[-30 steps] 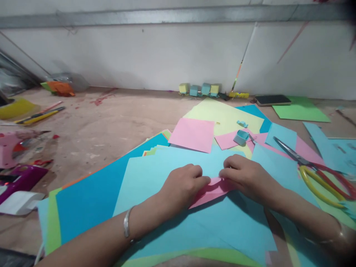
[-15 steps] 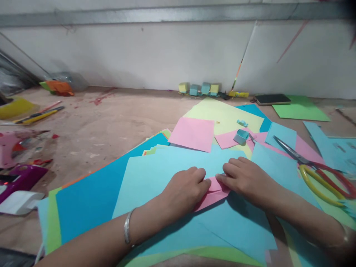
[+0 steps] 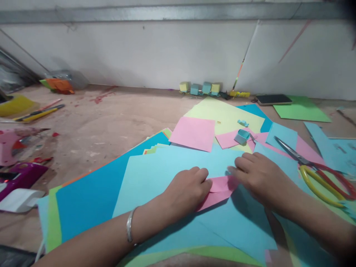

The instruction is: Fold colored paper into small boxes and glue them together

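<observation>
Just now, the right hand (image 3: 258, 178) had slid outward along the folded pink paper (image 3: 218, 187), apparently smoothing its fold and baring more of it; whether its blurred fingertips, at the right end, pinched was unclear. The left hand (image 3: 189, 188) held the left part, fingers closed. The paper sat between both, over a light-blue sheet (image 3: 150, 178).

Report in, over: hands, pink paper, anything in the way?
Left hand pinching folded pink paper. Right hand at its right end, contact unclear. Scissors apart, farther right.
</observation>
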### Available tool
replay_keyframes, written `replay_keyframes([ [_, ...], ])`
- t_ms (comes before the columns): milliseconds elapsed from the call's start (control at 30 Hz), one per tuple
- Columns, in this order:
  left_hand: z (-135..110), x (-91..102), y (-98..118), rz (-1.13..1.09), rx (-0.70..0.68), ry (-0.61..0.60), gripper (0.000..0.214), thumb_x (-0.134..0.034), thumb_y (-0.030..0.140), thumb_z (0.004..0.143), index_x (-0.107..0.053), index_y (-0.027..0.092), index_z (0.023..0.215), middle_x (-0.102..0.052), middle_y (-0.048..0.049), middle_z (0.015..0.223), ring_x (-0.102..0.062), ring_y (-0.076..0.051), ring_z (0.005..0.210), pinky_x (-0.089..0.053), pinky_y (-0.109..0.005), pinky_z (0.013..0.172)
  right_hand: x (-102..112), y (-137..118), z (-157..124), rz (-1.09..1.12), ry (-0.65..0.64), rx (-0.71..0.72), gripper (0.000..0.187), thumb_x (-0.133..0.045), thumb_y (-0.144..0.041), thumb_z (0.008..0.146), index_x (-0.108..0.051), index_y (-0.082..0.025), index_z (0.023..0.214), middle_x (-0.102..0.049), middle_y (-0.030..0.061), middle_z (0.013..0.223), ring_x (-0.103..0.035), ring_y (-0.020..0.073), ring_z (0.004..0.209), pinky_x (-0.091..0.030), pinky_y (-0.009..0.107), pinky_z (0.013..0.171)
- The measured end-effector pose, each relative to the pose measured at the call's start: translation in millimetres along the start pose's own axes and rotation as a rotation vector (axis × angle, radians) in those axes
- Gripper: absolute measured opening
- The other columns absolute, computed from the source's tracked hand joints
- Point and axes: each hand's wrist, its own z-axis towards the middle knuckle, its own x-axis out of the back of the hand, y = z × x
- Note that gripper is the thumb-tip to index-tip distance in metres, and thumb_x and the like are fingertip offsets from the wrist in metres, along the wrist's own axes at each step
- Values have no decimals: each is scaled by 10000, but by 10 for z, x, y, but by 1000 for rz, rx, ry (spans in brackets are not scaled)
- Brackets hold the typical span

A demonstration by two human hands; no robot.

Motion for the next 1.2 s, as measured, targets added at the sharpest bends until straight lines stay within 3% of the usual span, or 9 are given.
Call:
replay_keyframes([
  [67, -8, -21, 3, -12, 4, 36, 180, -461, 159, 954, -623, 177, 879, -562, -48, 788, -448, -173, 641, -220, -295, 485, -46, -104, 50, 112, 63, 36, 266, -476, -84, 917, -623, -168, 712, -513, 46, 676, -369, 182, 655, -192, 337, 601],
  [167, -13, -18, -8, 1, -5, 60, 180, -472, 163, 951, -623, 184, 856, -562, -45, 773, -456, -185, 648, -230, -302, 486, -148, -188, 82, 186, 46, 61, 288, -462, -136, 956, -617, -164, 714, -513, 39, 680, -353, 171, 654, -179, 333, 595],
  [367, -59, 112, -130, 31, -34, 23, 132, -580, 122, 879, -613, 180, 765, -577, -36, 744, -466, -204, 660, -258, -322, 525, -255, -93, 26, 206, -69, 25, 189, -527, -157, 938, -630, -175, 780, -531, 31, 690, -376, 168, 664, -161, 329, 591],
  [567, -255, 134, -173, 107, -86, 93, 154, -570, 115, 894, -608, 169, 754, -573, -26, 720, -449, -191, 654, -245, -328, 539, -271, -90, 4, 199, -50, 40, 181, -530, -110, 907, -601, -184, 758, -506, 20, 669, -360, 159, 635, -150, 333, 586],
  [733, -446, 85, -179, 147, -27, 137, 198, -525, 132, 928, -597, 175, 748, -566, -18, 707, -442, -181, 646, -243, -335, 550, -271, -103, -6, 197, -30, 36, 182, -532, -101, 895, -588, -182, 743, -507, 18, 665, -357, 154, 629, -158, 333, 583],
  [1033, -698, 52, -286, 163, 30, 151, 175, -461, 147, 963, -634, 169, 956, -639, -40, 838, -504, -180, 724, -311, -327, 598, -335, -85, -35, 217, -26, 45, 169, -528, -68, 875, -585, -184, 767, -515, 22, 671, -364, 161, 638, -151, 325, 580],
  [1200, -845, 78, -360, 193, 68, 168, 226, -447, 107, 940, -654, 168, 873, -614, -39, 775, -473, -190, 692, -313, -333, 579, -400, -84, -66, 250, -3, 60, 164, -516, -73, 877, -583, -183, 776, -516, 24, 680, -368, 163, 643, -150, 327, 586],
])
